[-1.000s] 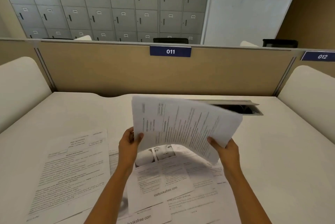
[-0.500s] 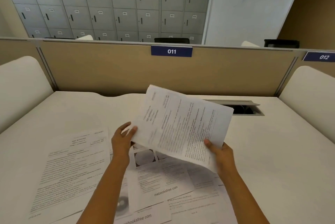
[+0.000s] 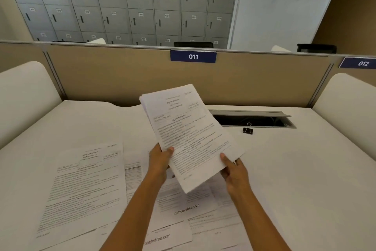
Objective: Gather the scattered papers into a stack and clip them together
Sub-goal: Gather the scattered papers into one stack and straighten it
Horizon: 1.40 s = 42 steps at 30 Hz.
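Held sheets (image 3: 189,135) swing upright mid-frame, uncovering binder clip (image 3: 248,129) at right; left hand (image 3: 159,161) and right hand (image 3: 234,171) pinch them; gathering step, loose papers (image 3: 81,185) lower-left likely next.

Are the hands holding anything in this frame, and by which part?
Both hold one sheaf of printed papers: the left hand pinches its left edge, the right hand its lower right edge.
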Available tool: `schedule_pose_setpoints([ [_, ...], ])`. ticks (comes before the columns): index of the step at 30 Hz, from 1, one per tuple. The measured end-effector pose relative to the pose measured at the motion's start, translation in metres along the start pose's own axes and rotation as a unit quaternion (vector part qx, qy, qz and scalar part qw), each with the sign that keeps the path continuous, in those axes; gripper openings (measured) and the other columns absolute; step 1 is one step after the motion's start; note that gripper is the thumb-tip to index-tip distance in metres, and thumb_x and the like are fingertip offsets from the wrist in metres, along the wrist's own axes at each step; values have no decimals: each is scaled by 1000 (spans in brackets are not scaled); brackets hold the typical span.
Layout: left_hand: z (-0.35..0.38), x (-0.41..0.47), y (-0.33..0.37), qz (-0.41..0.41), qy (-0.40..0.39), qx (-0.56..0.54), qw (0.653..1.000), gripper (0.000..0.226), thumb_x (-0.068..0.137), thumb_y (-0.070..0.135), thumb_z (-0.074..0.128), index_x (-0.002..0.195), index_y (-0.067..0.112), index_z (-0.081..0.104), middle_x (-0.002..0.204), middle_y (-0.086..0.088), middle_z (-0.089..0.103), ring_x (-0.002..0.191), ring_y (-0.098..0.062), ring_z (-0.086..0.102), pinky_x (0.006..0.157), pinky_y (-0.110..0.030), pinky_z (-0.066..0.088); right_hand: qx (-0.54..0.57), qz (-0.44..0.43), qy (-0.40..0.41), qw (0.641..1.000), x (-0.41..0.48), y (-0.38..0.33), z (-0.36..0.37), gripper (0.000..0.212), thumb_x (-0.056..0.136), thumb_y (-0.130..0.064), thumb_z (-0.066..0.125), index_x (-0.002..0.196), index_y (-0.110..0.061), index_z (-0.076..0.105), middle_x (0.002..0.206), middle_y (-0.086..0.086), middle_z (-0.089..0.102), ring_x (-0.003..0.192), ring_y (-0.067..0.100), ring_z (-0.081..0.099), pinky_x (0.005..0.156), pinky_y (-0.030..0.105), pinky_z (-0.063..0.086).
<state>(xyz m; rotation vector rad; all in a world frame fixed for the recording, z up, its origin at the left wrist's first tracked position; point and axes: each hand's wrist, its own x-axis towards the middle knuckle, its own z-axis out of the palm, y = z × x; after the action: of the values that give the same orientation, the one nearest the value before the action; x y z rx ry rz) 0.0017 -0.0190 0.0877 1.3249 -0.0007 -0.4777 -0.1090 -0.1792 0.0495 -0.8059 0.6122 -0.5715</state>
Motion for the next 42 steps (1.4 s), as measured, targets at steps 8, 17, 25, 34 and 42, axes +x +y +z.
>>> schedule_pose_setpoints([
  [8,-29,14,17,-49,-106,189,975,32,90,2,54,122,7,57,124,-15,61,110,-34,59,96,-51,47,-256,45,-135,956,5,-24,-26,28,82,-15,68,110,-15,65,100,2,75,87,20,72,64,27,57],
  [17,-71,22,-18,140,104,356,918,25,93,7,49,116,8,59,111,-16,68,90,-23,65,80,-31,51,-269,-48,-71,959,1,3,-50,23,84,-16,67,104,-27,63,102,-4,71,92,17,69,77,30,59],
  [25,-139,22,-69,-9,267,606,749,59,98,39,29,147,7,21,156,-19,11,145,-36,5,115,-54,1,-293,-99,-54,950,5,5,-76,23,85,-14,65,107,-20,64,102,-3,72,86,10,71,68,20,57],
  [34,-124,51,-36,84,203,469,855,48,96,13,43,142,3,33,153,-22,19,143,-35,18,116,-46,18,-320,-106,-64,939,10,11,-82,29,86,-18,64,115,-16,61,105,-3,71,87,9,70,66,20,56],
  [42,-193,39,-7,-97,310,525,787,109,57,41,85,143,10,25,144,-25,27,136,-40,23,111,-55,21,-335,-114,-55,934,15,13,-85,29,87,-19,63,116,-16,61,106,-3,70,92,13,69,70,21,57],
])
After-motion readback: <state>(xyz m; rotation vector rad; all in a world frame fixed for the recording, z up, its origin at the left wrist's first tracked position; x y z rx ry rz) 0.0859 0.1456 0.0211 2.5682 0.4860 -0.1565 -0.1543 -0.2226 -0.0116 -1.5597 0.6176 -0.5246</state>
